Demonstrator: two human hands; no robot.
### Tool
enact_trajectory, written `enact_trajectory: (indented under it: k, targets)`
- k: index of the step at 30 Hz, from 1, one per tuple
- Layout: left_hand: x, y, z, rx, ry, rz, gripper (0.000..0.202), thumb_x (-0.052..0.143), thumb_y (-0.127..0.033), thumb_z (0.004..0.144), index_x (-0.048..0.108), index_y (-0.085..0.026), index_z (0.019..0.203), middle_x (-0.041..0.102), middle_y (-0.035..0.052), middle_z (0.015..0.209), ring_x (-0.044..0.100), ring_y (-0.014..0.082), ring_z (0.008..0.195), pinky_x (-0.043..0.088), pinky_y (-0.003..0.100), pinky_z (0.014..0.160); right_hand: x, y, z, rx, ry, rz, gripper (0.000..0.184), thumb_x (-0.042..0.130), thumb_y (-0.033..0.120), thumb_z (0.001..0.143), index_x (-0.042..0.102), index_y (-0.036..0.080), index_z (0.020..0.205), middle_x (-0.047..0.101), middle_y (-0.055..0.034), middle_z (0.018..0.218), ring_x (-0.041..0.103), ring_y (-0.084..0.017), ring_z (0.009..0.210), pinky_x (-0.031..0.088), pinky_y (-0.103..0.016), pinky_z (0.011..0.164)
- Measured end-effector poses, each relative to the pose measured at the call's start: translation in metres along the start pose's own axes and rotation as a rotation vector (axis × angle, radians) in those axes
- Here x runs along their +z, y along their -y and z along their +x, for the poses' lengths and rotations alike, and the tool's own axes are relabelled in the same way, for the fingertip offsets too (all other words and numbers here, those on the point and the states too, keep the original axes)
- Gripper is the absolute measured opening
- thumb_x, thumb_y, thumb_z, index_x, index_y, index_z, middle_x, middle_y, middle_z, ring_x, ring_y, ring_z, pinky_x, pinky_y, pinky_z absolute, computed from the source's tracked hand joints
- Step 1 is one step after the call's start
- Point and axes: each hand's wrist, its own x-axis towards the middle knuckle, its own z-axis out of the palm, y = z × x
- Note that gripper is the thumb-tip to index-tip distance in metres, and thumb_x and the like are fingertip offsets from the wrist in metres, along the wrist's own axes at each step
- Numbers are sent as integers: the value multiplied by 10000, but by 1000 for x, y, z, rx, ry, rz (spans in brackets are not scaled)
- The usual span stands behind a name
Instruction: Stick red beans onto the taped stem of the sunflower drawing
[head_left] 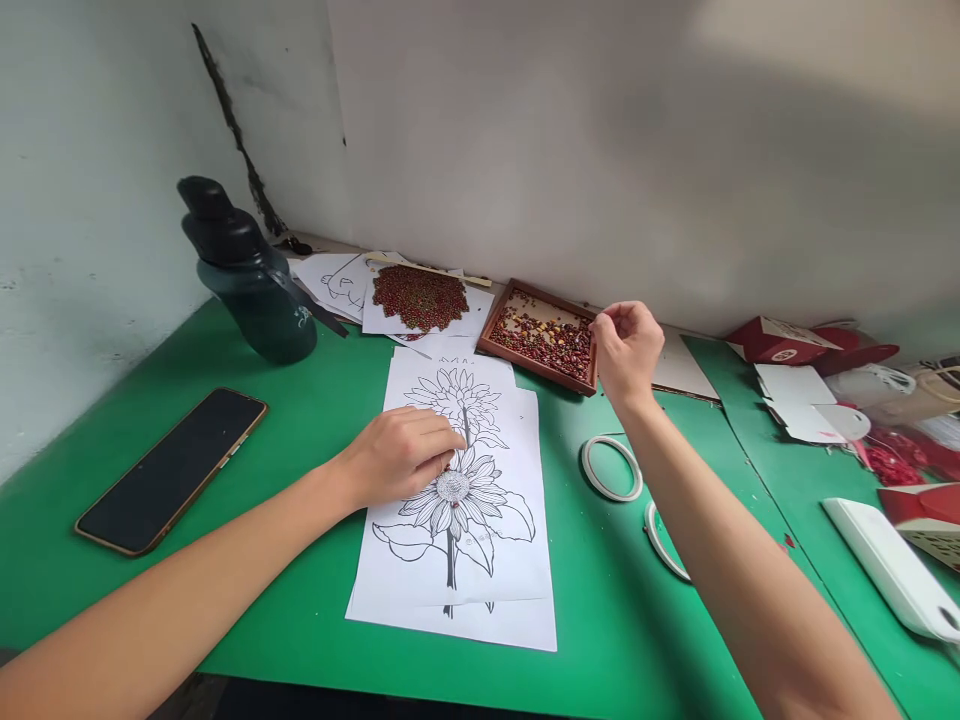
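A sunflower line drawing on white paper [457,520] lies on the green table. My left hand [401,455] rests on it with fingers curled, fingertips pressed just above the lower flower's centre [453,487], which has a light patch. My right hand [626,350] hovers at the right edge of a brown wooden tray [489,335] of red and pale beans, fingers pinched together; what they hold is too small to make out.
A dark bottle [251,275] stands at the back left and a black phone [172,470] lies near the left edge. More sheets, one covered in red beans [420,297], sit by the wall. Two white tape rings [611,467] lie right of the drawing; red and white cartons [802,380] lie far right.
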Motion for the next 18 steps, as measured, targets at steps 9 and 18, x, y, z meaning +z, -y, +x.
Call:
enact_trajectory:
  k: [9, 18]
  targets:
    - [-6, -1, 1, 24, 79, 45, 170, 591, -108, 932, 709, -201, 1011, 735, 22, 956, 640, 185, 883, 495, 339, 789, -29, 64, -174, -645, 617, 467, 151, 595, 122, 956, 628, 256, 1016, 685, -49, 984, 625, -207, 895, 548, -370, 767]
    - [0, -2, 0, 42, 159, 44, 168, 554, -143, 987, 707, -208, 965, 711, 27, 936, 622, 181, 885, 470, 342, 810, -19, 51, -190, -678, 750, 423, 206, 592, 85, 967, 620, 247, 1091, 708, -72, 1099, 580, -232, 968, 516, -427, 842]
